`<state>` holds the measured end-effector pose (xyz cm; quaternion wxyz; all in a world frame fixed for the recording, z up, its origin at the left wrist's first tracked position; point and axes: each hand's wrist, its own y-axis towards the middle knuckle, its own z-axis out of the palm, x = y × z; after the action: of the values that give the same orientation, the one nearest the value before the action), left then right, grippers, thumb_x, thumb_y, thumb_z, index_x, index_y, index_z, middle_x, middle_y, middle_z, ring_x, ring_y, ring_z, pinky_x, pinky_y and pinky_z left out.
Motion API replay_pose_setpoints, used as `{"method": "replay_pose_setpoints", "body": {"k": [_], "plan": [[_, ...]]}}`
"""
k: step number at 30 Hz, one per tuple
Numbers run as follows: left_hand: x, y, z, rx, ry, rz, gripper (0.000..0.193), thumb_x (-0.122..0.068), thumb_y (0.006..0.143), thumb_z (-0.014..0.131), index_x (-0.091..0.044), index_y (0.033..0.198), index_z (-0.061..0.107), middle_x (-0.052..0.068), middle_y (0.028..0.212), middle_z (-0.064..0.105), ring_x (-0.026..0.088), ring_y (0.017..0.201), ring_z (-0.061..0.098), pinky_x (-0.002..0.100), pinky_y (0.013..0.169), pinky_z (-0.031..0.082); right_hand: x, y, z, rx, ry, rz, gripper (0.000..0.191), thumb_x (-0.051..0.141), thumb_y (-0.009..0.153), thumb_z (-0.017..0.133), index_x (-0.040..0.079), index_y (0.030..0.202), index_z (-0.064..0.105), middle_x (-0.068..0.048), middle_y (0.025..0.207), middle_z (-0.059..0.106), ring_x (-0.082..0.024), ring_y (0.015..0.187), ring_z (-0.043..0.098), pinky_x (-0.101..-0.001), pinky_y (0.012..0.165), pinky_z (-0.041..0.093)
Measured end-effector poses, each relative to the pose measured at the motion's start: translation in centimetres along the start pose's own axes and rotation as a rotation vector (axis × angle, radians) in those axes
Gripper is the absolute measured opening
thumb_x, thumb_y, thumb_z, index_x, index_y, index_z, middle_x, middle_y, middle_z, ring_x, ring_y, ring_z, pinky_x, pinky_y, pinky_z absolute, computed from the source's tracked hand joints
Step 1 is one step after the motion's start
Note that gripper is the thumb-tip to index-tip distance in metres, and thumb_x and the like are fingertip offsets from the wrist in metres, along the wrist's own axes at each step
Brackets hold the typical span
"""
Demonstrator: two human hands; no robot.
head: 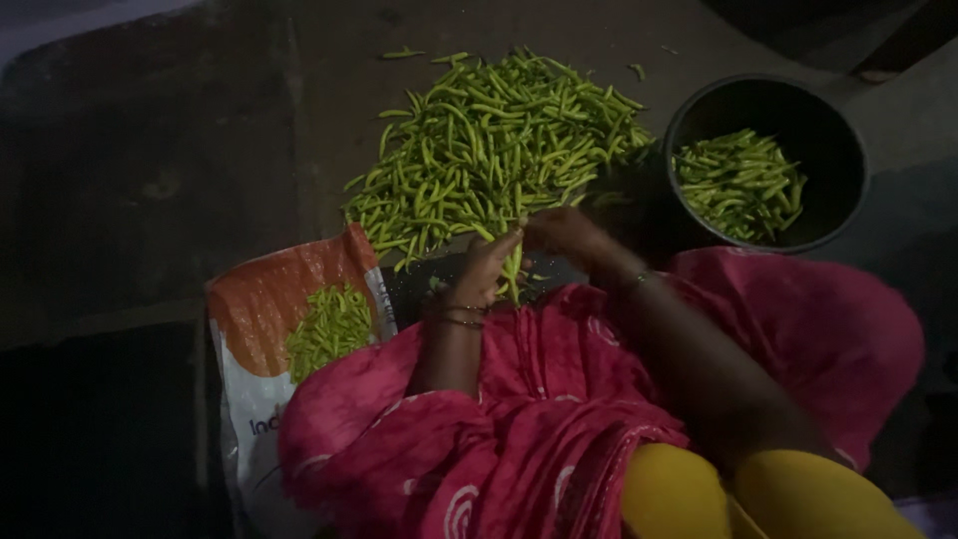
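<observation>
A big heap of green chillies (494,145) lies on the dark floor in front of me. My left hand (489,268) is closed around a small bunch of chillies (512,271) at the near edge of the heap. My right hand (564,232) is right beside it, fingers on the top of the same bunch. Bangles circle my left wrist. My lap is covered in pink patterned cloth (559,399).
A black round bucket (833,120) at the right holds more green chillies (738,185). An orange and white sack (264,299) lies flat at the left with a small pile of green bits (329,327) on it. Stray chillies lie beyond the heap.
</observation>
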<state>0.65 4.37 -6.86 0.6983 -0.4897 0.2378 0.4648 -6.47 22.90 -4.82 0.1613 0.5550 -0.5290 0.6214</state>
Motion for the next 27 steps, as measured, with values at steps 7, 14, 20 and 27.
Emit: {"method": "replay_pose_setpoints", "body": {"k": [7,14,20,27], "plan": [[-1.8,-2.3,0.6,0.111,-0.098,-0.009,0.036,-0.031,0.099,0.067,-0.003,0.121,0.071,0.011,0.089,0.075,0.017,0.065,0.071,0.032,0.055,0.057,1.9,-0.5,-0.8,-0.110,0.432,-0.059,0.032,0.028,0.099,0.067,0.000,0.114,0.068,-0.009,0.102,0.071,-0.019,0.089,0.066,-0.0332,0.077,0.056],[-1.1,-1.6,0.3,0.109,0.064,0.012,0.029,-0.027,0.097,0.071,-0.003,0.113,0.075,0.007,0.083,0.073,0.013,0.060,0.064,0.029,0.050,0.048,3.3,-1.4,-0.6,-0.225,0.459,-0.089,0.025,0.023,0.098,0.072,0.000,0.105,0.069,-0.007,0.085,0.065,-0.017,0.071,0.060,-0.0315,0.063,0.050],[0.7,0.1,-0.2,0.000,0.130,0.170,0.022,-0.021,0.091,0.073,-0.004,0.103,0.079,0.002,0.088,0.077,0.009,0.073,0.070,0.026,0.063,0.055,4.1,-2.2,-0.7,-0.094,0.412,-0.139,0.027,0.025,0.098,0.070,0.000,0.108,0.069,-0.003,0.087,0.067,-0.014,0.075,0.061,-0.0297,0.067,0.051],[2.3,1.4,-1.0,-0.107,0.119,0.073,0.023,-0.023,0.092,0.075,-0.001,0.087,0.072,0.002,0.074,0.063,0.014,0.062,0.053,0.031,0.055,0.039,3.8,-2.5,-0.4,-0.048,-0.009,-0.353,0.017,0.016,0.097,0.073,0.000,0.101,0.073,-0.010,0.086,0.071,-0.018,0.078,0.067,-0.0340,0.069,0.058]]}}
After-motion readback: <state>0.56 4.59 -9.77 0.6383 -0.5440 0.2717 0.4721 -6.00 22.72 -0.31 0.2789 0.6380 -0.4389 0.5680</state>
